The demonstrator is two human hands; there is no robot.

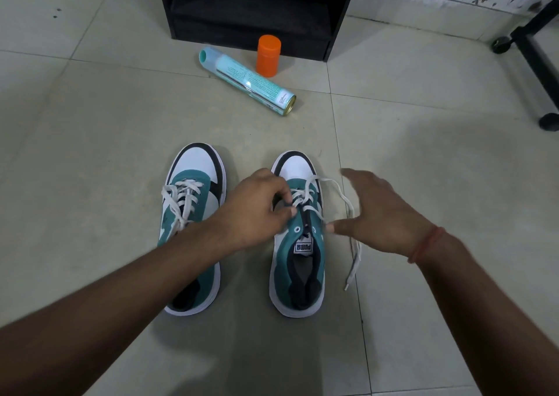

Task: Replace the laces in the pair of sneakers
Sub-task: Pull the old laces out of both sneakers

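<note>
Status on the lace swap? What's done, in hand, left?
Done: top eyelets of the right sneaker are already empty, with one lace end trailing on the floor. In hand: left hand pinches the lace crossings; right hand hovers open beside the shoe. Left: finish unlacing, the left sneaker is still fully laced, and no new laces are visible.

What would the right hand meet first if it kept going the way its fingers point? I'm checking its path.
Probably the loose lace of the right sneaker; the right hand points left toward it, though depth is unclear.
</note>
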